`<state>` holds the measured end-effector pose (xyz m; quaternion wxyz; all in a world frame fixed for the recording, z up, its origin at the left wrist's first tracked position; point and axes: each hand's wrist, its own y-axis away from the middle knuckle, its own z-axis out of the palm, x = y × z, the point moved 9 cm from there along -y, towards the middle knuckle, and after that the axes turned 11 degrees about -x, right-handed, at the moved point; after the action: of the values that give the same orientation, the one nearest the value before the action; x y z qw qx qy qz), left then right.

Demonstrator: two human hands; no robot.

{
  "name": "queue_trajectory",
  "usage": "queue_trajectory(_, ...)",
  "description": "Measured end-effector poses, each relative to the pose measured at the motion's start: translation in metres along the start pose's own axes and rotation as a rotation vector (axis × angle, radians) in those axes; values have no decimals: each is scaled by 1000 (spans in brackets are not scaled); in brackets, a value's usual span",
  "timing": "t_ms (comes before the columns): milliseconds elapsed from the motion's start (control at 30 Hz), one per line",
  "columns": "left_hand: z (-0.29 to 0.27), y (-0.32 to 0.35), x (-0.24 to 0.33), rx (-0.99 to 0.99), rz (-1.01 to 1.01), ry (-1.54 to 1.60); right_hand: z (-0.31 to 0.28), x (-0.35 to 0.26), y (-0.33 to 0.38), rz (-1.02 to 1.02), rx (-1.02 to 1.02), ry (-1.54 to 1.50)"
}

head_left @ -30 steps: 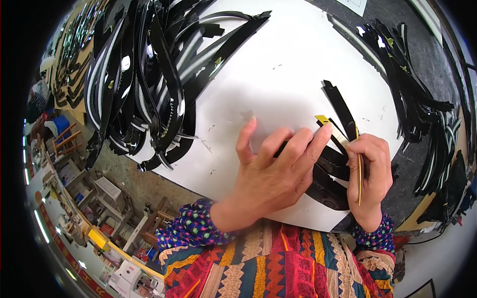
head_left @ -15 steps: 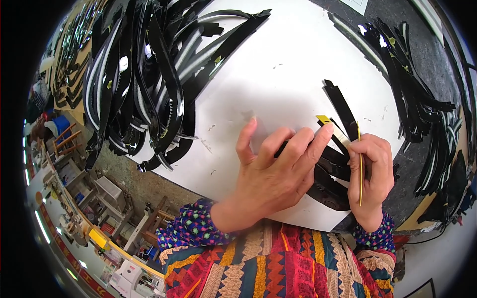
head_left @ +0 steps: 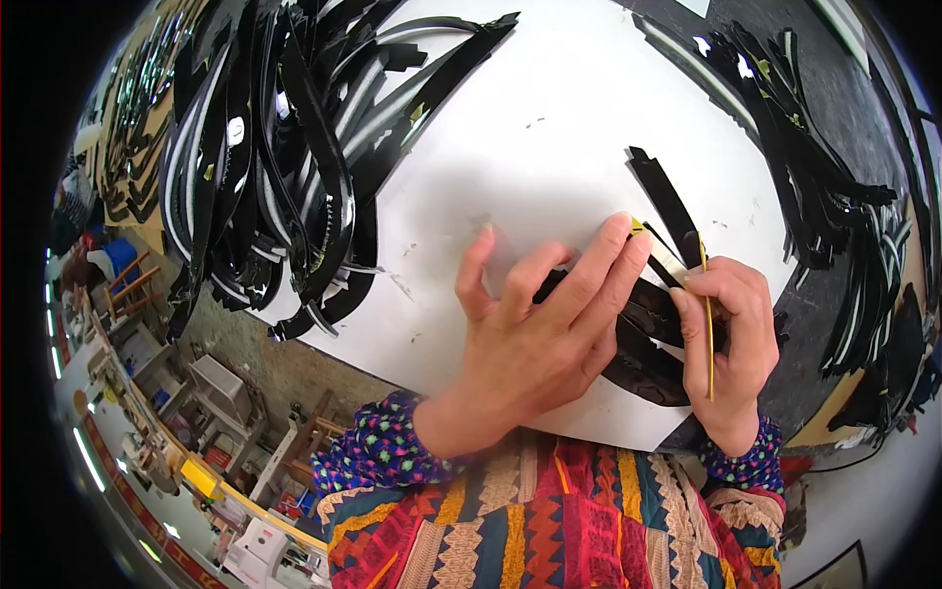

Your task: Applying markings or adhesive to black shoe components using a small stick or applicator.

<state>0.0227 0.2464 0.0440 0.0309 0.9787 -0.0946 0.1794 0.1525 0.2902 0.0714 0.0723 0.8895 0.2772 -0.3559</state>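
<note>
Trimming step, looks like: left hand (head_left: pixel 535 339) fingers spread flat pinning black strips (head_left: pixel 643 344) on the white board (head_left: pixel 549 147), right hand (head_left: pixel 726 344) clenched around a thin yellow-handled blade (head_left: pixel 706 324), next needs steady pull.

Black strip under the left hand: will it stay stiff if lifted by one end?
Probably not: the black strip looks thin and flat, and those in the pile curve, so likely bendy. Its glossy surface may be slippery.

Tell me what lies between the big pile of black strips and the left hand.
Head view: only bare white sheet between the pile and left hand.
</note>
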Motion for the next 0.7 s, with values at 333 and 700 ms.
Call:
queue_trajectory(333,2,-11,-25,-53,-13,42,14,-1,-20,-4,-20,-1)
queue_trajectory(700,4,-10,-27,-36,6,19,12,-6,-21,-32,-57,81)
